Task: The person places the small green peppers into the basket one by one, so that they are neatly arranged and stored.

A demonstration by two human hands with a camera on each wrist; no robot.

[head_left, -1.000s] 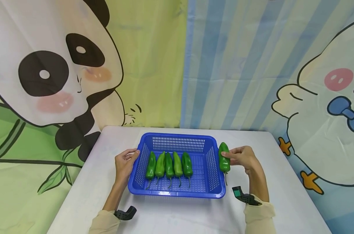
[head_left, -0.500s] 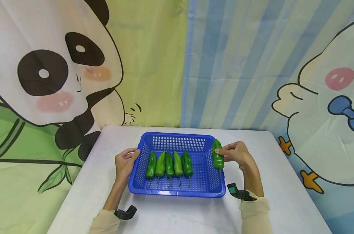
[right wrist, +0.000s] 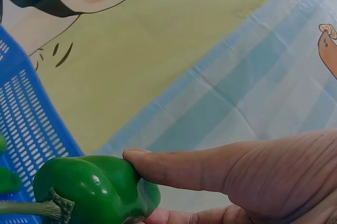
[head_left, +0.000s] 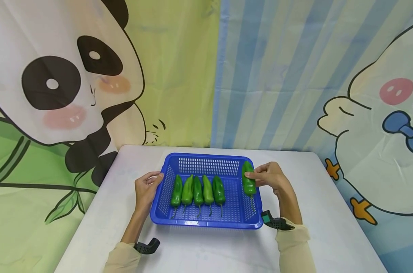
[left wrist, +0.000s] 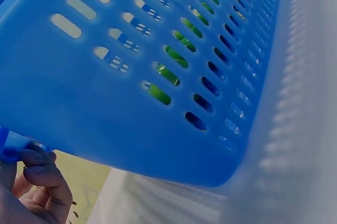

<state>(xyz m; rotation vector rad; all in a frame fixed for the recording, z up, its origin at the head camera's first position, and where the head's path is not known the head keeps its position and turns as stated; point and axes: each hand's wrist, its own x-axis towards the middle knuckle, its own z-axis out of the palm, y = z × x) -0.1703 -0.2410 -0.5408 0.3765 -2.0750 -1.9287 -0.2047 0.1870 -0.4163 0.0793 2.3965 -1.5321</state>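
Observation:
A blue plastic basket (head_left: 206,224) with slotted walls stands on the table. Several green peppers (head_left: 198,191) lie side by side in its left and middle part, stems toward the person. My right hand (head_left: 272,177) pinches another green pepper (head_left: 248,180) between thumb and fingers over the basket's right side, stem downward in the head view. In the right wrist view the thumb presses on this glossy pepper (right wrist: 89,187). My left hand (head_left: 146,191) grips the basket's left rim; in the left wrist view its curled fingers (left wrist: 47,182) are at the rim, beside the slotted wall (left wrist: 105,98).
The white table (head_left: 199,250) extends around the basket to the front and both sides. Behind it hangs a curtain (head_left: 179,76) printed with a panda and a chick. Each wrist wears a black camera mount (head_left: 148,246).
My right hand has carried its pepper leftward, from just outside the basket's right rim to over its inside. The left hand has kept its grip on the rim.

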